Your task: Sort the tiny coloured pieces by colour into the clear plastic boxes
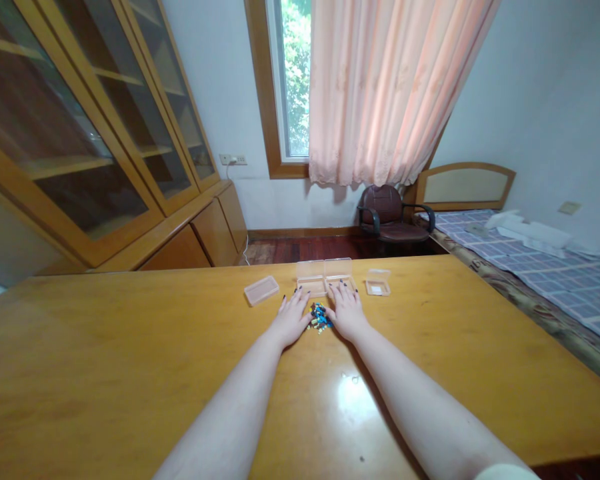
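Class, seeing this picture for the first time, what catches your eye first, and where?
The left hand and right hand lie flat on the glossy wooden table, either side of a small pile of blue and pale pieces. Just beyond lies an open clear box; a pink curtain hangs at the window.

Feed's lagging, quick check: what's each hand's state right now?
Left hand: open, flat on the table, holding nothing, beside the pile of small blue pieces.
Right hand: open, flat, holding nothing, on the pile's other side.
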Action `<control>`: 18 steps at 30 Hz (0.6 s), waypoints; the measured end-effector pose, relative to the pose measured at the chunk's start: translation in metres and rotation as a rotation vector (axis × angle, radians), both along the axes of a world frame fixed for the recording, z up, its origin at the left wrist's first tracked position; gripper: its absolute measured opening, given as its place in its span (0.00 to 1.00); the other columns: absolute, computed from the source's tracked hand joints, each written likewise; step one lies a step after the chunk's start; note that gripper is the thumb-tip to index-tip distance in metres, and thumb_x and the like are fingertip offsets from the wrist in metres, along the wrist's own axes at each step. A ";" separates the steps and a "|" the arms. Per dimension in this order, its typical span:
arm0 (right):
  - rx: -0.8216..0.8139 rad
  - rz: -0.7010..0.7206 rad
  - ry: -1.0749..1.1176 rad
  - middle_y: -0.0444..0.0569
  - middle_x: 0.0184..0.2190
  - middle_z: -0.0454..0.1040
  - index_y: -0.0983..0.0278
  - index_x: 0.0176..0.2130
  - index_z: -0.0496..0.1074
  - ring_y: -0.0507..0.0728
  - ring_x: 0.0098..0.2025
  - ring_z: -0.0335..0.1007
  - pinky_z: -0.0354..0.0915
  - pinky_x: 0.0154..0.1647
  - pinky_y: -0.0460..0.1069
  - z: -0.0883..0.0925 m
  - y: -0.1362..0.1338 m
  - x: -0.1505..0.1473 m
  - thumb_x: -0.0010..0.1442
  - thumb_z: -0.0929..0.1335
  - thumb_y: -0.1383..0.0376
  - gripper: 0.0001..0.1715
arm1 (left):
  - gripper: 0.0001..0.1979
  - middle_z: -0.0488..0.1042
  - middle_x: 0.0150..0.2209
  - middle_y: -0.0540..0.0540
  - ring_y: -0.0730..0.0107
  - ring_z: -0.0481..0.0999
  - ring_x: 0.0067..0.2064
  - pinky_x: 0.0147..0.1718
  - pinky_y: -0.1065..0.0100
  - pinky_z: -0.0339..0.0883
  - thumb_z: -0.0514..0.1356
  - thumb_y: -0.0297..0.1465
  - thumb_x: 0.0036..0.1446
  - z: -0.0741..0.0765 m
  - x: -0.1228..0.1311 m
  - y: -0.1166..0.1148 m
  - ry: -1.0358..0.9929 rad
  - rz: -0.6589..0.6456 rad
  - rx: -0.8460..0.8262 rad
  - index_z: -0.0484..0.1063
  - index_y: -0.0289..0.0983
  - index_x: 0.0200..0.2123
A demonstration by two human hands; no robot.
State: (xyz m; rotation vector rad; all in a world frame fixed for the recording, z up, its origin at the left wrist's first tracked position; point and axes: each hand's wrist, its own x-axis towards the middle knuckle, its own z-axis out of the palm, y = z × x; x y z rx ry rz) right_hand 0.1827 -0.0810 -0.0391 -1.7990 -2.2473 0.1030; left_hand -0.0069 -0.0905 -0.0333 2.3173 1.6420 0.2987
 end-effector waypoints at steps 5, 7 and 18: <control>-0.004 0.069 -0.027 0.57 0.64 0.49 0.57 0.61 0.56 0.64 0.65 0.42 0.38 0.61 0.60 0.001 -0.001 0.006 0.62 0.59 0.52 0.30 | 0.30 0.40 0.67 0.43 0.62 0.40 0.67 0.63 0.55 0.34 0.45 0.43 0.61 0.002 0.000 -0.001 -0.019 0.007 -0.013 0.48 0.39 0.64; -0.010 0.071 -0.037 0.57 0.64 0.49 0.57 0.62 0.54 0.65 0.65 0.41 0.38 0.61 0.61 0.001 -0.001 0.006 0.62 0.59 0.51 0.32 | 0.30 0.40 0.67 0.43 0.62 0.41 0.67 0.63 0.55 0.34 0.45 0.43 0.60 0.003 0.000 -0.001 -0.020 0.011 -0.017 0.48 0.39 0.64; -0.023 0.034 -0.062 0.60 0.65 0.47 0.63 0.64 0.49 0.67 0.65 0.39 0.35 0.61 0.63 0.004 -0.002 -0.004 0.61 0.57 0.49 0.38 | 0.31 0.41 0.67 0.42 0.61 0.41 0.66 0.63 0.55 0.35 0.47 0.43 0.59 0.002 0.001 -0.001 -0.015 0.013 -0.010 0.48 0.39 0.64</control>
